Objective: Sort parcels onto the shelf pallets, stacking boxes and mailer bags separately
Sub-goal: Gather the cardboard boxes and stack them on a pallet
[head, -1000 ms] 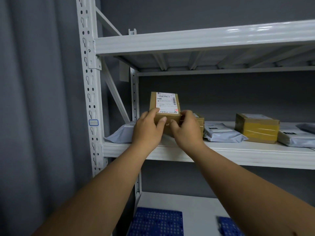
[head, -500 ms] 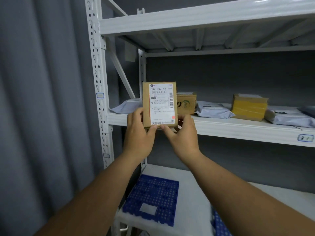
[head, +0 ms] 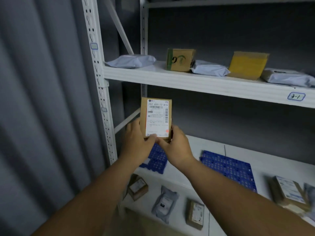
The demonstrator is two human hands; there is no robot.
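Left hand point(head: 136, 143): the grip is clamped on the lower left edge of the small box point(head: 156, 118), thumb across its face.
Small box: held upright, label toward the camera, in the air below the upper shelf point(head: 196, 82) and above the left blue pallet point(head: 157, 160) at 6 o'clock of it.
Right hand point(head: 175, 147): the grip is clamped on the lower right corner of the same box.
Done: nothing is seen stacked on either pallet; the right blue pallet point(head: 228, 167) lies at 4 o'clock of the box.
Left: on the upper shelf two cardboard boxes point(head: 180, 60) and three mailer bags point(head: 131, 61) are still mixed in one row; further parcels point(head: 164, 203) lie below at 5 o'clock. The sort is judged barely begun.
Edges: the upright post point(head: 100, 86) stands at 9 o'clock, near the left hand; the upper shelf's front lip hangs at 12 o'clock.
Open room: a clear descent to the left pallet is judged available.
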